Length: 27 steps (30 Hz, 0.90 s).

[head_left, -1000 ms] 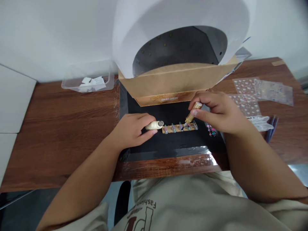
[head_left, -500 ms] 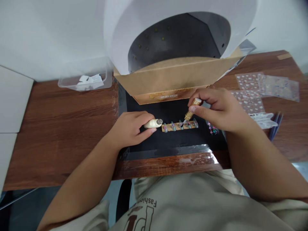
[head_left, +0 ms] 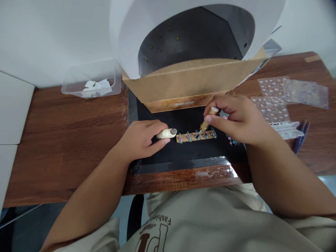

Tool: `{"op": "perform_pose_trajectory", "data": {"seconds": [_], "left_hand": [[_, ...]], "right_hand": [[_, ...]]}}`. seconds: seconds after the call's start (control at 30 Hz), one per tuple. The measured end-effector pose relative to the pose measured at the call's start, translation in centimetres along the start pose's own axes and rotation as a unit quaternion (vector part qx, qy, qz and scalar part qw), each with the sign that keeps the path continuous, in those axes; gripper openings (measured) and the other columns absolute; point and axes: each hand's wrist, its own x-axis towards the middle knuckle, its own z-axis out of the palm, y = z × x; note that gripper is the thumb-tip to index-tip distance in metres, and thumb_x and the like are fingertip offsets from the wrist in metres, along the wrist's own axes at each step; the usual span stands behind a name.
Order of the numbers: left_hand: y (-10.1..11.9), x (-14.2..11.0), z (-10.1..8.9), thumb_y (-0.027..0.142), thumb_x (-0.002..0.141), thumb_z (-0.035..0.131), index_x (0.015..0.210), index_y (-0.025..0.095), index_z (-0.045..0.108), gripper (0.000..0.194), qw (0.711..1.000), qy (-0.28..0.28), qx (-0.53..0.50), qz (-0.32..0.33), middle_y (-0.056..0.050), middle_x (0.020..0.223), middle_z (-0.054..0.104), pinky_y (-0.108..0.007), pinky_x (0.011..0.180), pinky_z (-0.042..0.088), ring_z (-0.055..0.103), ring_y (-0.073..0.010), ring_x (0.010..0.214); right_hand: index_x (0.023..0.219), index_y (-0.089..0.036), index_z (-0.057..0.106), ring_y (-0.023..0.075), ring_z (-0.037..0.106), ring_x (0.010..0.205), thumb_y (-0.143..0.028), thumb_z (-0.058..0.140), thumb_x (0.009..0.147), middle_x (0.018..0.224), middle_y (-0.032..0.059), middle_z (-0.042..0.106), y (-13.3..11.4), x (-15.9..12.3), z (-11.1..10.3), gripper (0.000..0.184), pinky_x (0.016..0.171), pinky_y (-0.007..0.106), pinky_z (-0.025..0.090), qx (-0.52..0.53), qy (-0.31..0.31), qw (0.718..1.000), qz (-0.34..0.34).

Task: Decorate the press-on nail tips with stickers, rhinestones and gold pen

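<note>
One wooden table carries one white domed unit with a single oval opening, and one cardboard box beneath its rim. One black mat lies in front of the box. One transparent tub at the left rear contains several white paper pieces, overlapping, exact count uncertain. At least three patterned plastic sheets overlap at the right. Two hands are present: the left hand is closed on one cream cylindrical piece between thumb and forefinger; the right hand pinches one gold-handled brush, thumb and fingers closed on it. One tan strip lies on the mat between the hands, bearing five decorated nail tips; the brush end is at the third from the left, contact not determinable. Small coloured gems lie by the right hand, too fine to count. Edges: the mat's front edge runs near the table's front edge. Room: a band of mat separates the strip from the box, and another separates it from the front edge; the cream piece sits just beside the strip's left end, leaving little gap.
</note>
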Motion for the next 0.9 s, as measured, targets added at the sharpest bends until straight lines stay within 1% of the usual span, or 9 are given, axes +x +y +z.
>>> {"op": "perform_pose_trajectory", "data": {"seconds": [0.1, 0.3, 0.43, 0.5, 0.57, 0.63, 0.7, 0.83, 0.9], "left_hand": [[0.02, 0.0, -0.04, 0.038, 0.095, 0.052, 0.094, 0.019, 0.06, 0.022, 1.0, -0.003, 0.004, -0.002, 0.001, 0.077, 0.064, -0.025, 0.06, 0.038, 0.057, -0.0119, 0.064], [0.08, 0.05, -0.11, 0.04, 0.095, 0.05, 0.094, 0.019, 0.06, 0.024, 1.0, -0.011, 0.001, -0.015, 0.0, 0.078, 0.065, -0.025, 0.06, 0.038, 0.057, -0.0123, 0.064], [0.03, 0.0, -0.06, 0.04, 0.095, 0.051, 0.095, 0.019, 0.061, 0.023, 1.0, -0.008, 0.0, -0.014, 0.0, 0.078, 0.065, -0.025, 0.061, 0.038, 0.058, -0.0122, 0.064], [0.0, -0.04, -0.04, 0.04, 0.095, 0.051, 0.095, 0.019, 0.061, 0.023, 1.0, -0.003, 0.0, -0.011, 0.0, 0.078, 0.065, -0.025, 0.061, 0.038, 0.058, -0.0123, 0.064], [-0.01, -0.05, -0.04, 0.039, 0.095, 0.052, 0.095, 0.018, 0.061, 0.023, 1.0, -0.001, 0.0, -0.008, 0.0, 0.078, 0.065, -0.025, 0.061, 0.038, 0.057, -0.0122, 0.064], [0.0, -0.03, -0.06, 0.039, 0.095, 0.052, 0.095, 0.018, 0.06, 0.022, 1.0, -0.002, 0.0, -0.006, 0.0, 0.078, 0.065, -0.025, 0.061, 0.038, 0.057, -0.0118, 0.064], [0.04, 0.0, -0.08, 0.039, 0.095, 0.052, 0.095, 0.018, 0.06, 0.022, 1.0, -0.002, 0.002, -0.006, 0.001, 0.079, 0.065, -0.024, 0.061, 0.038, 0.057, -0.0116, 0.064], [0.14, 0.05, -0.14, 0.039, 0.095, 0.051, 0.095, 0.019, 0.06, 0.022, 1.0, -0.007, 0.006, -0.006, 0.001, 0.078, 0.065, -0.024, 0.06, 0.039, 0.057, -0.0117, 0.064], [0.18, 0.06, -0.17, 0.04, 0.096, 0.05, 0.094, 0.019, 0.06, 0.023, 1.0, -0.01, 0.006, -0.011, 0.0, 0.078, 0.065, -0.024, 0.06, 0.039, 0.057, -0.0118, 0.063]], "right_hand": [[0.077, -0.023, 0.06, 0.0147, 0.057, 0.057, -0.03, 0.062, 0.087, 0.066, -0.001, 0.063, 0.05, -0.02, 0.18, 0.013, 0.058, 0.031, 0.04, -0.026, -0.021, 0.999, 0.002], [0.075, -0.023, 0.059, 0.0187, 0.06, 0.066, -0.026, 0.061, 0.086, 0.07, 0.0013, 0.065, 0.44, 0.15, 0.1, 0.011, 0.064, 0.033, 0.042, -0.074, 0.044, 0.996, 0.001], [0.075, -0.022, 0.06, 0.0174, 0.061, 0.063, -0.027, 0.062, 0.086, 0.069, 0.0017, 0.066, 0.15, 0.09, -0.22, 0.013, 0.061, 0.032, 0.042, -0.051, 0.066, 0.997, 0.0], [0.076, -0.022, 0.061, 0.0159, 0.06, 0.062, -0.029, 0.06, 0.088, 0.07, 0.001, 0.067, -0.05, 0.02, -0.33, 0.013, 0.06, 0.031, 0.042, -0.029, 0.053, 0.998, -0.005], [0.077, -0.022, 0.061, 0.0147, 0.059, 0.061, -0.03, 0.06, 0.088, 0.069, 0.0002, 0.066, -0.13, -0.03, -0.36, 0.014, 0.059, 0.029, 0.042, -0.02, 0.021, 1.0, -0.009], [0.078, -0.022, 0.061, 0.0143, 0.058, 0.059, -0.032, 0.06, 0.089, 0.068, -0.0004, 0.065, -0.04, -0.03, -0.29, 0.015, 0.058, 0.029, 0.042, -0.023, -0.016, 1.0, -0.006], [0.078, -0.023, 0.061, 0.0143, 0.057, 0.058, -0.031, 0.06, 0.088, 0.068, -0.0003, 0.064, 0.18, 0.02, -0.16, 0.013, 0.058, 0.03, 0.042, -0.035, -0.031, 0.999, 0.004], [0.076, -0.023, 0.061, 0.0167, 0.058, 0.062, -0.027, 0.062, 0.085, 0.069, 0.0006, 0.065, 0.54, 0.15, -0.03, 0.01, 0.062, 0.032, 0.042, -0.054, 0.008, 0.998, 0.011], [0.075, -0.023, 0.062, 0.0172, 0.058, 0.062, -0.026, 0.063, 0.084, 0.068, 0.0006, 0.065, 0.53, 0.16, -0.15, 0.009, 0.062, 0.033, 0.042, -0.041, 0.025, 0.999, 0.021]]}}
